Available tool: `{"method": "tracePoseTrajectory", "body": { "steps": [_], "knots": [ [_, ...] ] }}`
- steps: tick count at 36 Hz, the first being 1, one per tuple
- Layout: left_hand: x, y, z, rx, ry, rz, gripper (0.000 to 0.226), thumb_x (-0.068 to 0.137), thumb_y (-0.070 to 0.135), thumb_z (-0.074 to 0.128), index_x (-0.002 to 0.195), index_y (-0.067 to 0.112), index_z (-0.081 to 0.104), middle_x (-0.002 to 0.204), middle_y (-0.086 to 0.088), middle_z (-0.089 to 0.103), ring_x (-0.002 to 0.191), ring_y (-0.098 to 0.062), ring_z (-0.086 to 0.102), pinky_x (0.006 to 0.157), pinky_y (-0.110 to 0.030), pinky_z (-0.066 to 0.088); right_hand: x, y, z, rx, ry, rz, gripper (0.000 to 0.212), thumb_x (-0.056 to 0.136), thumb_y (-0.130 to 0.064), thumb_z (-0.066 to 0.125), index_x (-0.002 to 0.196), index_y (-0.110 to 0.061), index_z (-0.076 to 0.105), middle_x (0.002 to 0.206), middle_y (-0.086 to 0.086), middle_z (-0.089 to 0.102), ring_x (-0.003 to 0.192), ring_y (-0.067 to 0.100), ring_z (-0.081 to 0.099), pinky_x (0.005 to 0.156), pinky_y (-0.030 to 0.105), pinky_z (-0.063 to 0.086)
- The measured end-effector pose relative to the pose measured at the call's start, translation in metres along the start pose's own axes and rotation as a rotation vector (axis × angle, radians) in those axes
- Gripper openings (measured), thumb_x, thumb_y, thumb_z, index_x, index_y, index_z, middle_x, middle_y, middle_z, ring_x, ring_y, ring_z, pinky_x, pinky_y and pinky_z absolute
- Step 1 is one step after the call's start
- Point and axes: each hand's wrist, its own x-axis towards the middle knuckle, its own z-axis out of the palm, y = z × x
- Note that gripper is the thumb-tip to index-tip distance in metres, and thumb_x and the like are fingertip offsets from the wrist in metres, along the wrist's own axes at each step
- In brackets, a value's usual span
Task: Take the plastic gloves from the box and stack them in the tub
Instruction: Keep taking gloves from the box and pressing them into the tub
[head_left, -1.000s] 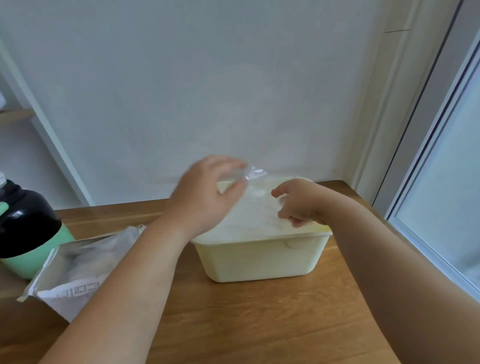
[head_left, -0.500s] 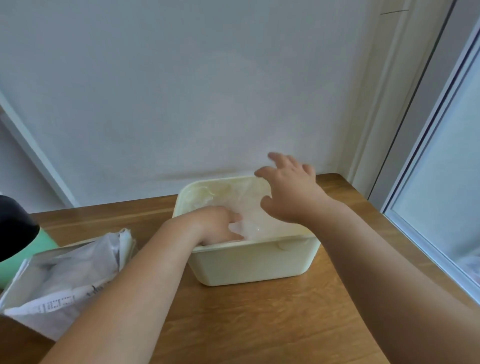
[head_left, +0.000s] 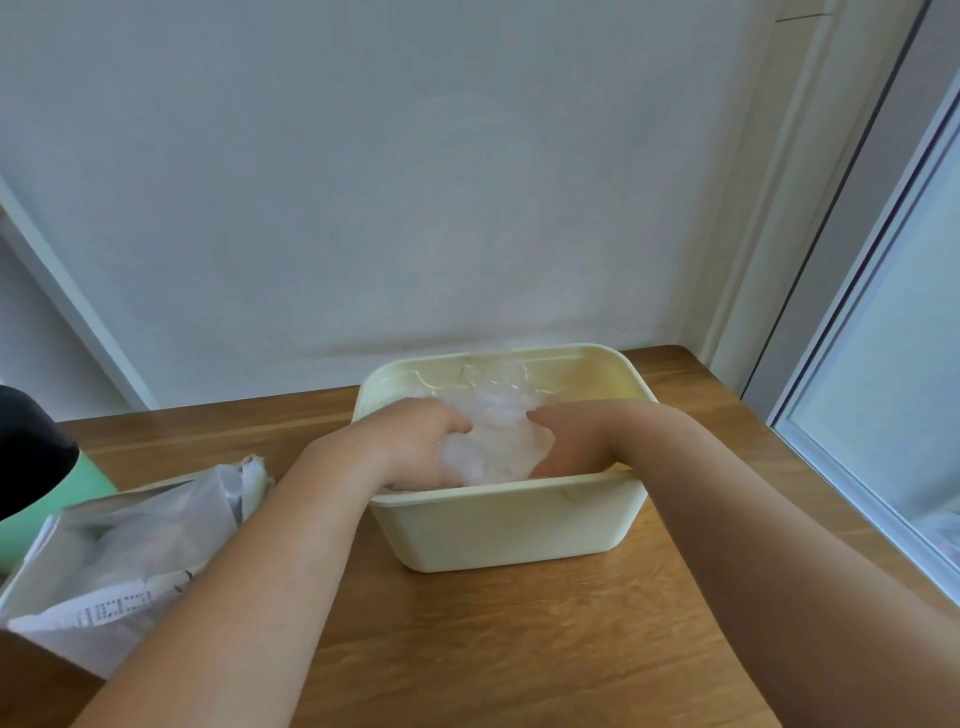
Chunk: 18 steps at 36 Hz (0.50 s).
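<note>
A cream plastic tub stands on the wooden table near the wall. Inside it lies a heap of clear, crumpled plastic gloves. My left hand is down in the tub on the left side of the heap and presses on it. My right hand presses on the heap from the right. The fingertips of both hands are hidden by the gloves and the tub's near rim. The glove box, a torn white and silver pack with more gloves showing, lies at the table's left, under my left forearm.
A green bottle with a black cap stands at the far left behind the pack. The white wall runs right behind the tub. A window frame borders the table's right edge. Bare table lies in front of the tub.
A second ago both hands held a glove above the tub. The left hand went down first, then the right, and now both press on the heap inside.
</note>
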Motion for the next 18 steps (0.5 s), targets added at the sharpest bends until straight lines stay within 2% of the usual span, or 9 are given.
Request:
{"method": "tracePoseTrajectory", "body": {
  "steps": [2,4,6,9,12,15,17,18],
  "knots": [
    [-0.007,-0.002,-0.003,0.036,0.103,-0.017,0.052,0.083,0.034,0.071,0.131,0.02,0.057,0.139,0.002,0.052,0.128,-0.019,0.047,0.105,-0.039,0.041,-0.001,0.001,0.0,0.023,0.047,0.003,0.091,0.082,-0.047,0.065,0.152,-0.023,0.012,0.158,-0.003,0.017,0.143,0.022,0.023,0.114,0.039,0.023],
    [-0.014,-0.005,-0.006,0.079,0.199,-0.043,0.054,0.082,0.038,0.072,0.132,0.027,0.056,0.14,0.007,0.05,0.129,-0.017,0.045,0.103,-0.038,0.042,-0.006,0.002,-0.002,0.063,0.079,0.007,0.092,0.081,-0.047,0.067,0.152,-0.023,0.013,0.157,-0.004,0.019,0.142,0.023,0.024,0.113,0.039,0.025],
    [-0.02,-0.01,-0.01,0.08,0.289,-0.05,0.043,0.085,0.035,0.07,0.127,0.032,0.06,0.136,0.009,0.053,0.127,-0.017,0.046,0.101,-0.039,0.043,-0.01,0.002,-0.004,0.087,0.118,0.003,0.088,0.082,-0.045,0.068,0.151,-0.022,0.018,0.155,-0.004,0.024,0.14,0.022,0.028,0.111,0.036,0.027],
    [-0.032,-0.016,-0.014,-0.002,0.449,-0.056,0.023,0.09,0.034,0.064,0.113,0.03,0.068,0.123,0.009,0.06,0.115,-0.017,0.053,0.095,-0.037,0.045,-0.017,0.001,-0.007,0.107,0.191,0.001,0.077,0.084,-0.04,0.066,0.148,-0.019,0.028,0.151,-0.003,0.032,0.136,0.021,0.035,0.108,0.034,0.031],
    [-0.043,-0.023,-0.012,-0.105,0.636,-0.073,0.018,0.094,0.026,0.057,0.104,0.025,0.072,0.103,0.007,0.062,0.097,-0.016,0.056,0.085,-0.034,0.046,-0.027,-0.004,-0.009,0.1,0.248,-0.001,0.056,0.089,-0.03,0.06,0.14,-0.014,0.043,0.143,0.001,0.044,0.129,0.023,0.044,0.103,0.033,0.036],
    [-0.054,-0.026,-0.009,-0.136,0.73,-0.077,0.022,0.095,0.02,0.053,0.103,0.022,0.073,0.101,0.008,0.062,0.098,-0.018,0.058,0.085,-0.035,0.047,-0.033,-0.015,-0.01,0.022,0.359,-0.013,0.037,0.09,-0.02,0.05,0.125,-0.01,0.058,0.129,0.003,0.058,0.117,0.024,0.053,0.1,0.035,0.043],
    [-0.064,-0.029,-0.007,-0.176,0.743,-0.082,0.022,0.095,0.02,0.053,0.102,0.022,0.073,0.102,0.008,0.064,0.098,-0.018,0.059,0.084,-0.034,0.047,-0.036,-0.023,-0.011,0.019,0.484,-0.034,0.032,0.087,-0.019,0.049,0.115,-0.015,0.063,0.12,-0.002,0.063,0.109,0.021,0.058,0.096,0.036,0.047],
    [-0.066,-0.03,-0.006,-0.195,0.741,-0.083,0.021,0.095,0.021,0.053,0.101,0.023,0.073,0.101,0.008,0.065,0.098,-0.017,0.059,0.083,-0.033,0.047,-0.038,-0.027,-0.011,0.067,0.523,-0.058,0.03,0.087,-0.018,0.048,0.114,-0.017,0.063,0.119,-0.006,0.063,0.106,0.018,0.058,0.092,0.032,0.047]
  ]
}}
